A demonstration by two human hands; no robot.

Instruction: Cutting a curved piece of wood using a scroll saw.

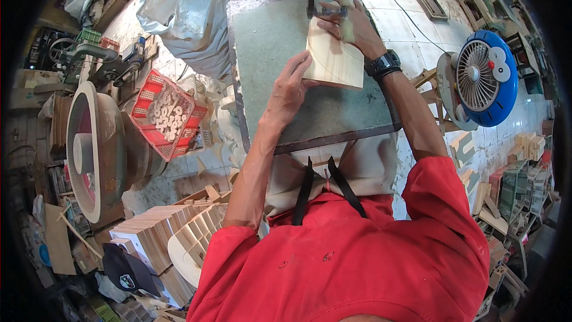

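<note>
A pale wooden board [335,62] with a curved pencil line lies on the grey-green machine table [268,101]. My left hand [288,86] grips the board's near left edge, fingers along its side and top. At the far right part of the board, my right hand [357,28] holds it, thumb and fingers reaching across its far end. A dark guide assembly with worn, pale green blocks [344,15] stands over that end, close to my right fingers and partly covering them. The blade itself cannot be made out. A black watch [383,64] is on my right wrist.
Left of the table stand a pale plastic bag [185,18] and a red crate [143,107] of small wooden pieces. A large round machine wheel [83,152] is farther left. Stacked wooden parts [158,232] lie near left. A blue fan [485,77] stands at the right.
</note>
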